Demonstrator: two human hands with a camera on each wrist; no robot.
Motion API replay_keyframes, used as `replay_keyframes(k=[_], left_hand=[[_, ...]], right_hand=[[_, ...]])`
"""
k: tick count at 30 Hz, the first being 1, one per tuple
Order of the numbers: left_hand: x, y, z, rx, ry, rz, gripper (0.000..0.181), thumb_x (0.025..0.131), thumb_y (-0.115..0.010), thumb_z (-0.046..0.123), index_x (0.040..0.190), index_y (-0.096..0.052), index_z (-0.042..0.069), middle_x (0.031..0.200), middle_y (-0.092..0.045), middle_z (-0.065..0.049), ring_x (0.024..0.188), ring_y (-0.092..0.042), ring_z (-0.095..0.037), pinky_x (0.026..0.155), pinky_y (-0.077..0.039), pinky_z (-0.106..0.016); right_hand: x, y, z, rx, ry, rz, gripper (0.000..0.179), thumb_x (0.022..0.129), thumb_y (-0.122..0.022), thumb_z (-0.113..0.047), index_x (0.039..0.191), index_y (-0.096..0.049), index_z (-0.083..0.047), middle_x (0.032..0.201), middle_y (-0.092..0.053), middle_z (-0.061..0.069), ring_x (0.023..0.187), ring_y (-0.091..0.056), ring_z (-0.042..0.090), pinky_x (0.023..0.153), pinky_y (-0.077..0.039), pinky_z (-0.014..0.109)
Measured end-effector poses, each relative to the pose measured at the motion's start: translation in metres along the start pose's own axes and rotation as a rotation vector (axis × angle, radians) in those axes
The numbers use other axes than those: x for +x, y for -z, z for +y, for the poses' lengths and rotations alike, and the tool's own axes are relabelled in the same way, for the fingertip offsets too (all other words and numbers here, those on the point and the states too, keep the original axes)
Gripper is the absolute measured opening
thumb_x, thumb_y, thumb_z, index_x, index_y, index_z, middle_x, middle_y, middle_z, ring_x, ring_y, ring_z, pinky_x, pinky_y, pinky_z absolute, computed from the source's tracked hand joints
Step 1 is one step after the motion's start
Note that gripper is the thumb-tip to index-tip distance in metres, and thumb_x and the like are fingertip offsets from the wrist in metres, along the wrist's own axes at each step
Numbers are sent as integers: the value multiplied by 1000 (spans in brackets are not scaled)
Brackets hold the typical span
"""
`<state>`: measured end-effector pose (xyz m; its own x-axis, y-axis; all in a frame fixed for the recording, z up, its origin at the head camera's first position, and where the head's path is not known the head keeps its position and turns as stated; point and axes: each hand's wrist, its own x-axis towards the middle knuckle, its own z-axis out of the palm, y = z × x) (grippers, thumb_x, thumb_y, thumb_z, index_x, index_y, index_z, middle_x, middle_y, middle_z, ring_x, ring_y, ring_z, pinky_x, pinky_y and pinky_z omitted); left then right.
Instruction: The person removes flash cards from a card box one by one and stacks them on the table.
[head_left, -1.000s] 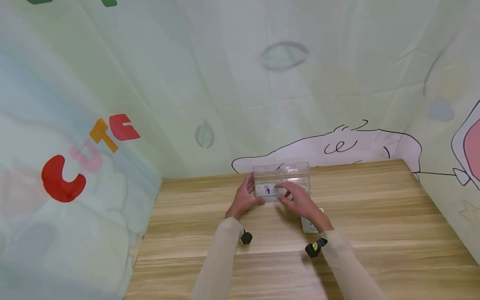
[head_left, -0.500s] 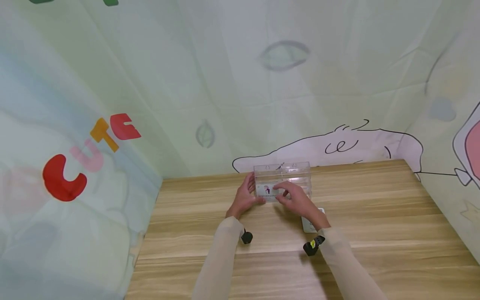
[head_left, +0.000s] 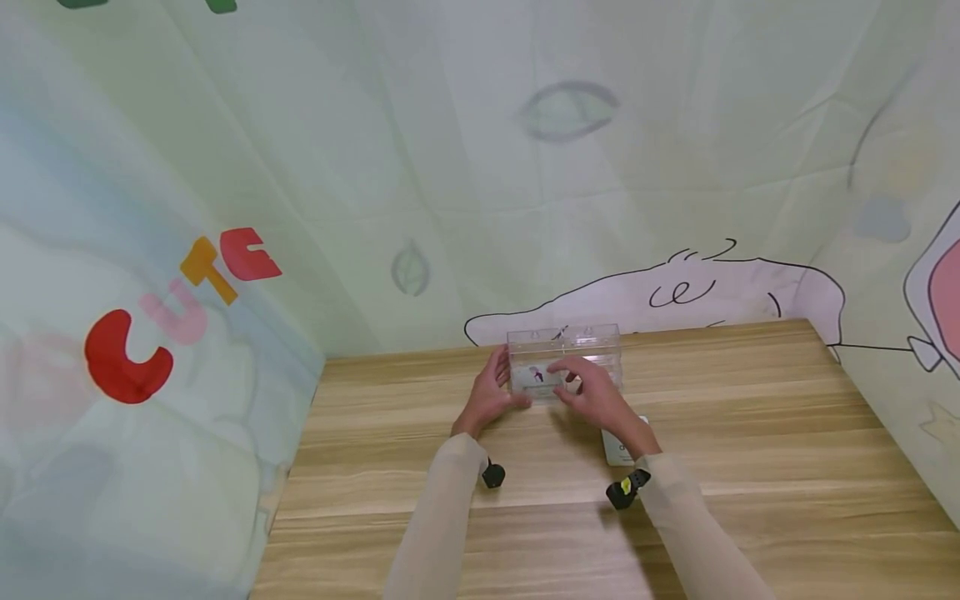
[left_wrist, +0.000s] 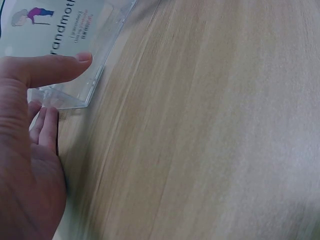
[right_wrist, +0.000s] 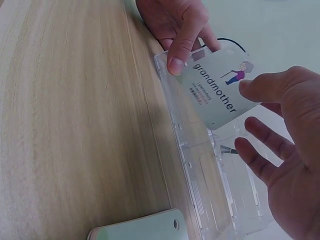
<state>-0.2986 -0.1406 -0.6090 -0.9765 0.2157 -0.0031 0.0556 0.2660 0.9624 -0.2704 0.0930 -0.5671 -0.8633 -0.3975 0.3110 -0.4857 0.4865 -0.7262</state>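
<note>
A clear plastic box (head_left: 592, 332) with two compartments stands at the table's back edge in the head view. My left hand (head_left: 491, 398) holds the box's left end, its thumb over the front wall and its fingers at the side. A pale flash card (right_wrist: 220, 82) printed "grandmother", with a small figure on a cane, lies tilted at the left compartment. My right hand (head_left: 597, 400) pinches this card's edge; in the right wrist view the thumb is on its face and the other fingers spread below. The right compartment lies beneath my right hand.
A stack of pale cards (head_left: 617, 452) with a punched hole lies on the wooden table (head_left: 405, 425), partly under my right wrist. Behind the box hangs a printed cloth (head_left: 450, 208), close to the table's back edge.
The card has tilted, its printing turning less readable from the head, and has shifted slightly within the box's left side. Both hands stay nearly in place.
</note>
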Motion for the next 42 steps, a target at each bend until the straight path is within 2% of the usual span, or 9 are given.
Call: replay_keyframes(k=[8, 14, 20, 31, 39, 42], left_hand=[[2, -1, -2, -9, 5, 2, 114, 69, -90, -8, 162, -28, 13, 163, -40, -12, 148, -41, -26, 121, -37, -35], [0, -1, -2, -42, -32, 3, 115, 68, -91, -9, 162, -27, 7, 162, -40, -19, 148, -40, -33, 122, -35, -40], [-1, -1, 0, -31, -18, 2, 114, 69, -90, -9, 162, -27, 9, 163, -39, -17, 149, -39, -31, 122, -35, -37], [-1, -1, 0, -9, -8, 10, 113, 69, -89, -9, 162, -28, 8, 163, -38, -16, 149, -38, -30, 123, -35, -36], [-8, 0, 16, -57, -27, 11, 110, 68, -86, -15, 160, -29, 1, 161, -38, -24, 148, -38, -38, 123, -33, -45], [-15, 2, 32, -63, -26, -8, 107, 69, -85, -16, 159, -29, -2, 160, -38, -26, 148, -38, -39, 123, -34, -44]], right_hand=[[2, 5, -3, -9, 5, 52, 39, 86, -78, 5, 123, -70, -3, 121, -70, 14, 92, -67, 27, 71, -62, 32], [3, 13, -6, 34, 8, 52, 41, 88, -77, 4, 127, -68, -2, 126, -67, 17, 95, -70, 29, 76, -65, 34], [2, 26, -9, 70, -8, 46, 44, 89, -77, 4, 131, -65, -3, 130, -65, 17, 95, -73, 31, 80, -65, 35], [-11, 55, -14, 26, -71, 43, 53, 91, -78, 0, 140, -61, -7, 137, -60, 18, 94, -73, 29, 83, -65, 38], [-26, 70, -6, -36, -75, 47, 54, 90, -79, 0, 140, -61, -5, 139, -59, 18, 92, -73, 29, 81, -66, 39], [-33, 74, -4, -44, -89, 47, 55, 89, -79, 0, 140, -61, -6, 139, -59, 17, 91, -73, 29, 79, -66, 38]])
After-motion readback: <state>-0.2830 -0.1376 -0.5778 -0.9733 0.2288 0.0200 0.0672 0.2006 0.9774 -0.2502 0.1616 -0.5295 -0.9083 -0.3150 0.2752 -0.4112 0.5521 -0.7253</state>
